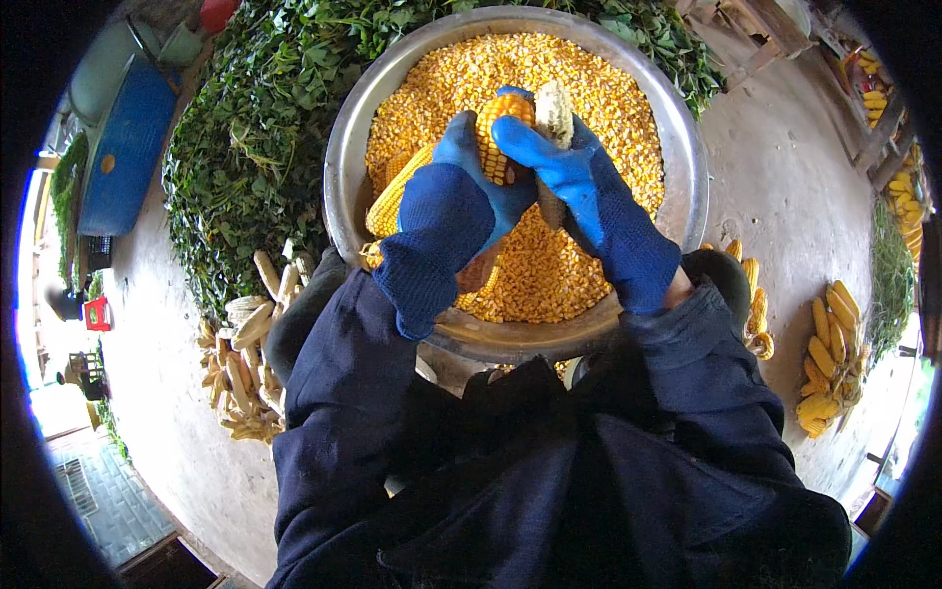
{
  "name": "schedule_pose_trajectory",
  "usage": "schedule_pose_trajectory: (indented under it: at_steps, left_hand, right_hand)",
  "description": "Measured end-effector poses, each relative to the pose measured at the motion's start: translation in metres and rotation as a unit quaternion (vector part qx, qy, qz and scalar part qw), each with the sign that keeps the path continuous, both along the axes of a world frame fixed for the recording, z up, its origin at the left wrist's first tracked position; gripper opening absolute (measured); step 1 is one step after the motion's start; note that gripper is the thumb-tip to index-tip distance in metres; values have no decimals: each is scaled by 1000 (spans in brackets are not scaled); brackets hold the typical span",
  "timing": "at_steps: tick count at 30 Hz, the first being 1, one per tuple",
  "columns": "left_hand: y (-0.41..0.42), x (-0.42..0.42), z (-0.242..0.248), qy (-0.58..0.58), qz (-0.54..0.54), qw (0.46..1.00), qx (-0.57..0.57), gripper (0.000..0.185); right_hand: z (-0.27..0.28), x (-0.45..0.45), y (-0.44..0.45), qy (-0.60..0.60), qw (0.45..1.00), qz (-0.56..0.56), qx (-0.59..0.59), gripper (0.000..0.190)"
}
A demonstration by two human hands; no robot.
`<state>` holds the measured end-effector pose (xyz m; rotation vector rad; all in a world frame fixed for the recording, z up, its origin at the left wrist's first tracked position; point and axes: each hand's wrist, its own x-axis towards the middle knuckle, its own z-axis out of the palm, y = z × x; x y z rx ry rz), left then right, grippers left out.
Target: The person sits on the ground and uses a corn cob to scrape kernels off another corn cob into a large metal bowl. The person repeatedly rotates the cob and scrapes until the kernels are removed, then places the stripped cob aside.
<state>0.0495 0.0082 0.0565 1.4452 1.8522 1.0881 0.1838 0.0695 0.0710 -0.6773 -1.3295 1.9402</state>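
Both hands wear blue coated knit gloves over a large round metal basin point(681, 140) holding loose yellow corn kernels point(544, 269). My left hand point(471, 177) grips an ear of corn point(494, 136) that has kernels on it, with darker bare cob at its lower end. My right hand point(563, 173) holds a pale, bare corncob point(553, 114) against that ear, its thumb lying across the ear. Another full ear of corn point(401, 195) leans in the basin beside my left hand. More ears lie partly hidden beneath my left wrist.
Green leafy vines point(250, 147) are heaped left of and behind the basin. Bare cobs point(246, 368) are piled on the concrete floor at left. Corn ears point(831, 353) lie at right, others point(754, 294) by my right knee. A blue tub point(129, 147) stands far left, a wooden frame point(773, 29) upper right.
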Motion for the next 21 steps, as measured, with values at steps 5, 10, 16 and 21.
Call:
schedule_pose_trajectory:
  at_steps: [5, 10, 16, 21]
  left_hand:
    - [18, -23, -12, -106, -103, 980, -132, 77]
    - [14, -18, 15, -110, -135, 977, -121, 72]
    - [9, -20, 6, -217, -96, 965, -117, 66]
    - [12, -22, -4, -105, -146, 982, -55, 62]
  right_hand:
    - [0, -3, -1, -3, 999, -5, 47, 50]
    - [3, 5, 4, 35, 999, 12, 21, 44]
    - [-4, -8, 2, 2, 996, -30, 87, 44]
    - [-9, -4, 1, 19, 999, -18, 44, 47]
